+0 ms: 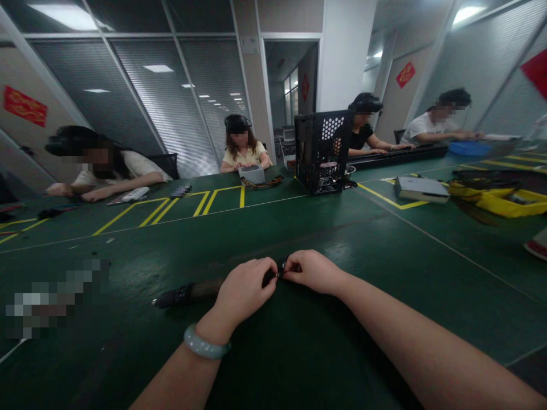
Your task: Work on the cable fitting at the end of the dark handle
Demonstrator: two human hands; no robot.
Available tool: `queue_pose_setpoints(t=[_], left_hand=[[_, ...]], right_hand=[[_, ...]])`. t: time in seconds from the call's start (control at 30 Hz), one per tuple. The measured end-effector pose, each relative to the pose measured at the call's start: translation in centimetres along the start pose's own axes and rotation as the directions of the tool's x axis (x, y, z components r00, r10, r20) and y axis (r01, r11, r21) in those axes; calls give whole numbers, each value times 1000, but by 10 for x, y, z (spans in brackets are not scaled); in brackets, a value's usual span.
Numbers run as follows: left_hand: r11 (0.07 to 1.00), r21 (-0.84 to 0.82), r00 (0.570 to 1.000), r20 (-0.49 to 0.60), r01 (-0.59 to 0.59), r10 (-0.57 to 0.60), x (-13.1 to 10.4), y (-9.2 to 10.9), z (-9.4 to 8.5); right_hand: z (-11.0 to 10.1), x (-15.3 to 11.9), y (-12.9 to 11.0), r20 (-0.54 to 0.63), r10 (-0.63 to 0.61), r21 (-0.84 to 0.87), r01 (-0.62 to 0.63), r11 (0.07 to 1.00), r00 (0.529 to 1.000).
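Observation:
My left hand (248, 287) is closed around the rear part of a dark electric screwdriver (188, 295), whose thin metal tip points left, low over the green table. The tool's black end (268, 278) shows between my left thumb and fingers. Close beside it, my right hand (311, 272) pinches a small dark piece (284, 263), mostly covered by the fingertips. A tiny bright glint lies between both hands; whether the two parts touch, I cannot tell. On my left wrist sits a pale green bangle (207, 343).
A black computer case (322, 151) stands upright across the green table (171, 239). Farther right are a flat grey box (421, 189) and a yellow tray (513, 200) with black cables. Several people work along the far side, one at a grey power supply (252, 173).

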State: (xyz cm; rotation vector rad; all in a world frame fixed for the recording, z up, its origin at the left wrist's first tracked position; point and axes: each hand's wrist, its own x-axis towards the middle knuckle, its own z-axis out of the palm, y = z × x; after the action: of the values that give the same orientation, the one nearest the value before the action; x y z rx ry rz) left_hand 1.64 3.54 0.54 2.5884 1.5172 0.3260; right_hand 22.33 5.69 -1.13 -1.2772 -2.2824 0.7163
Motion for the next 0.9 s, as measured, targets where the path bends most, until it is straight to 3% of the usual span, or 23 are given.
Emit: queue_pose_setpoints(t=[0.3,0.57,0.9], left_hand=[[1000,-12,1000,13,14,-13,-2,6,-6],[999,-45,999,-41,-12,10,-4,5,-5],[999,-32,1000,-5,14,-14,-6,8,-10]], right_hand=[[1,0,0,-1,18,13,-18,1000,1000],[1,0,0,-13,7,31,-7,999,1000],[0,0,-2,-10,32,26,-32,999,999]])
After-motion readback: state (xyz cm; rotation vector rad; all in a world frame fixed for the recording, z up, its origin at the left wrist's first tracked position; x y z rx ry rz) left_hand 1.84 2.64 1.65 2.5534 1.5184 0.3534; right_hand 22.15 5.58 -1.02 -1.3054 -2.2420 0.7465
